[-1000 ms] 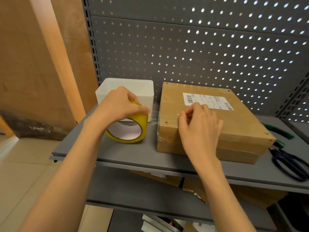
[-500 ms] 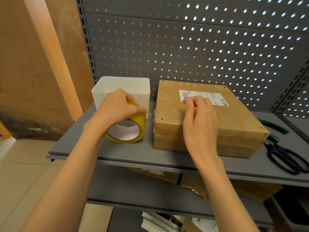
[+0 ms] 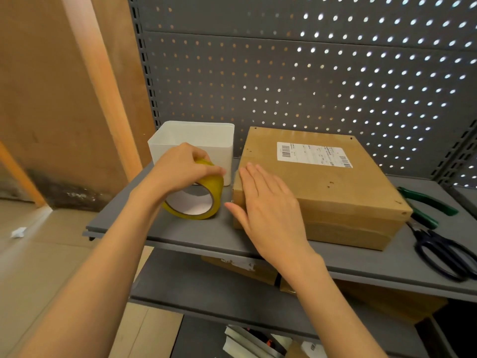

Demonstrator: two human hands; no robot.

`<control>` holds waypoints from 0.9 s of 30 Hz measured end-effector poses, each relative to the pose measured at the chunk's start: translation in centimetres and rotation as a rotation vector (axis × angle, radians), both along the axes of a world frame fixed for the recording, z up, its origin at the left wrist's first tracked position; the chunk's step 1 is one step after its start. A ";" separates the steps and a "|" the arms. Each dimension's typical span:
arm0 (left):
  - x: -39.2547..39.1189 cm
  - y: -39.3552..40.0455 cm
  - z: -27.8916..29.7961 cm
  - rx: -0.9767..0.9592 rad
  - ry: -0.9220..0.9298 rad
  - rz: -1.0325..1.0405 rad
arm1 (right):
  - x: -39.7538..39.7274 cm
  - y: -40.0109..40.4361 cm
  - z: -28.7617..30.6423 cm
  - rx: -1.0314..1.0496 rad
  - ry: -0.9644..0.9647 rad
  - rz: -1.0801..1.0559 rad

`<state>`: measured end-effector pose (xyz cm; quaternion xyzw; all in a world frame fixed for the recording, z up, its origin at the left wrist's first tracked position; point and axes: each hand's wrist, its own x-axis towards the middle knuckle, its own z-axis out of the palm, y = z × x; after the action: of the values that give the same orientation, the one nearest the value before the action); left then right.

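My left hand (image 3: 180, 171) is curled over the top of the yellow tape roll (image 3: 215, 186). The fingers wrap its rim and hold it on edge on the grey shelf (image 3: 196, 233). My right hand (image 3: 268, 210) lies flat, with the fingers straight and close together. Its palm is down on the near left corner of the cardboard box (image 3: 335, 187), and the thumb spreads down beside the box's left edge. The roll stands just to the left of my right thumb, with a narrow strip of shelf between roll and box.

Right behind my left hand stands a white bin (image 3: 206, 140), so close to the roll that I cannot tell whether they touch. Beyond my right fingertips a printed label (image 3: 312, 154) sits on the box top. Well off to the right of that hand, past the box, lie green-handled pliers (image 3: 428, 202) and dark scissors (image 3: 444, 251). A grey pegboard (image 3: 284, 86) backs everything.

My left hand covers the upper part of the roll, and I cannot tell whether a strip runs from it to the box. My right palm hides the box corner beneath it. On the shelf below, more cardboard boxes (image 3: 374, 298) are mostly hidden by the shelf above and by my right forearm. The bits at the bottom edge are cut off and unclear.
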<state>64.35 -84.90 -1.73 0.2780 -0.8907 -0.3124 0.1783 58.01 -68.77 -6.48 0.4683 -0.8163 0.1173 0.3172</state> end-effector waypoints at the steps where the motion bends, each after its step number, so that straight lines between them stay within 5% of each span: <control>1: -0.1 0.2 0.0 -0.016 -0.013 -0.007 | 0.0 0.0 0.0 0.000 0.005 -0.006; 15: 0.5 0.1 0.1 -0.022 0.045 -0.069 | 0.2 -0.4 -0.9 -0.117 0.006 -0.019; 27: 1.0 -2.5 0.1 0.003 0.014 -0.371 | 0.3 -1.4 -1.5 -0.242 0.022 -0.104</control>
<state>65.36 -87.40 -1.68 0.1070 -0.9250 -0.3431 0.1232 58.35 -70.15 -8.00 0.3849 -0.8159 0.1930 0.3859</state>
